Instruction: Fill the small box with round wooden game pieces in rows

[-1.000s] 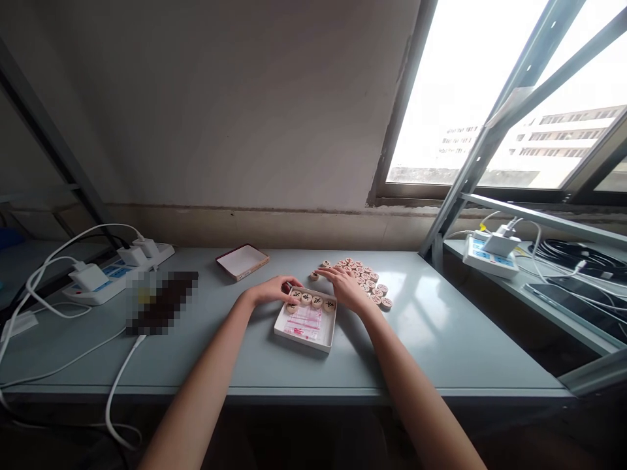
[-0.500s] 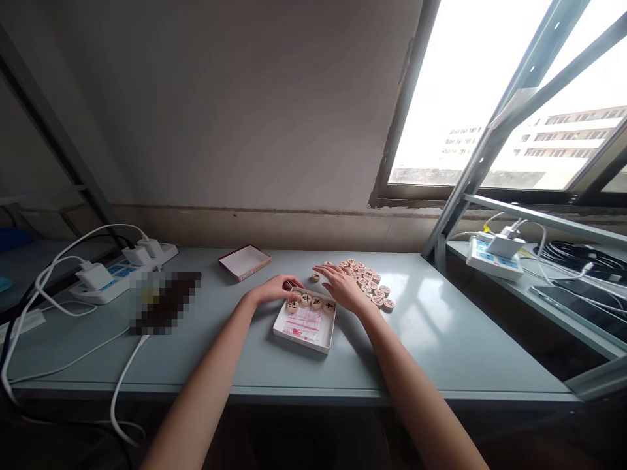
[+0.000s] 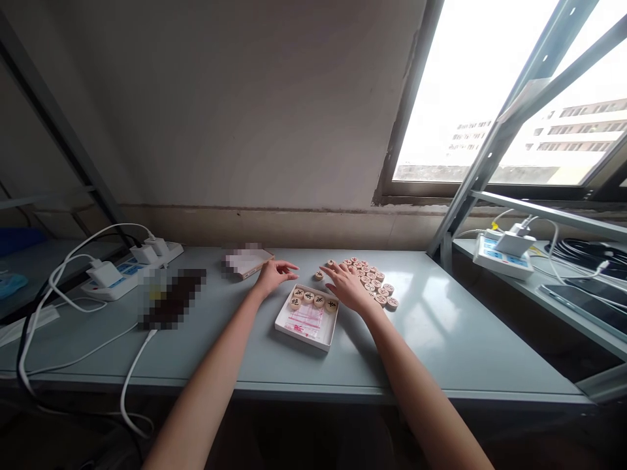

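Note:
A shallow white box (image 3: 306, 338) stands in the middle of the desk, with several round xiangqi pieces (image 3: 308, 296) along its far side and a printed sheet or bag in its bottom. Beyond the box's far left corner, my left hand (image 3: 275, 277) hovers with thumb and fingers apart, holding nothing. My right hand (image 3: 347, 287) is spread palm down just right of the box, beside a cluster of loose xiangqi pieces (image 3: 373, 277) that it partly hides. One single piece (image 3: 318, 275) lies near its fingertips; whether they touch it I cannot tell.
At the back left lies the box lid (image 3: 255, 266), partly pixelated. A power strip (image 3: 117, 277) with white cables and a pixelated dark object (image 3: 174, 300) are on the left. On the right, a shelf holds another power strip (image 3: 504, 256) and coiled black cable (image 3: 578, 251).
My left hand has come off the pieces in the box and moved up and left, its fingers opening. My right hand stays nearly in place. The view has shifted slightly.

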### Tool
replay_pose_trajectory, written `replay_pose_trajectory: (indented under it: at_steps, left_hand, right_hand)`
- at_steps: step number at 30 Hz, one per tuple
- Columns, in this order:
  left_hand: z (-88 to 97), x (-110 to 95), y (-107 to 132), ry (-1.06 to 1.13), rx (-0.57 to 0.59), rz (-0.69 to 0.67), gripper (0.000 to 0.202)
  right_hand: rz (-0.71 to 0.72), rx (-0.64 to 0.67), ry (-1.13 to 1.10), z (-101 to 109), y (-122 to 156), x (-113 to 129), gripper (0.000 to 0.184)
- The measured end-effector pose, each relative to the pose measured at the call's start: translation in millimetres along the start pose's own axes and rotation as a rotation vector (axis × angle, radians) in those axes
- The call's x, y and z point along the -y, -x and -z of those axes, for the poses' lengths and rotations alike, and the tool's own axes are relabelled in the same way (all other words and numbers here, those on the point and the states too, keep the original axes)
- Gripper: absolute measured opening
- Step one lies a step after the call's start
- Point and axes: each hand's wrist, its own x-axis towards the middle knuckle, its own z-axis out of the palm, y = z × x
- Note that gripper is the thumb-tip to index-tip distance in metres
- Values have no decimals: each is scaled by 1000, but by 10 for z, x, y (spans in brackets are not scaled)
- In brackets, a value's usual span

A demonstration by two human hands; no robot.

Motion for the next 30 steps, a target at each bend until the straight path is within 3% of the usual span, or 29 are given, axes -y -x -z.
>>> replay_pose_trajectory:
  at_steps: [6,9,15,22,30]
  left_hand:
    - [-14,23,-6,-17,-4,-11,31]
    - [-11,5,-2,-81,-5,-22,38]
    - [-17,-46,38,-134,47,-43,41]
    - [-23,-30,104,-186,328,-44,35]
    - [-18,32,67,-169,317,-21,34]
  right_hand:
    - [56,110,-44,-38,-48,-42,50]
    - [39,150,-92,-17,-59,-37,43]
    - [-15,15,-113,52,-22,-12,20]
    - [-31,3,-98,76,-35,3,16]
    - [-55,-14,-238,105,-26,-8,12]
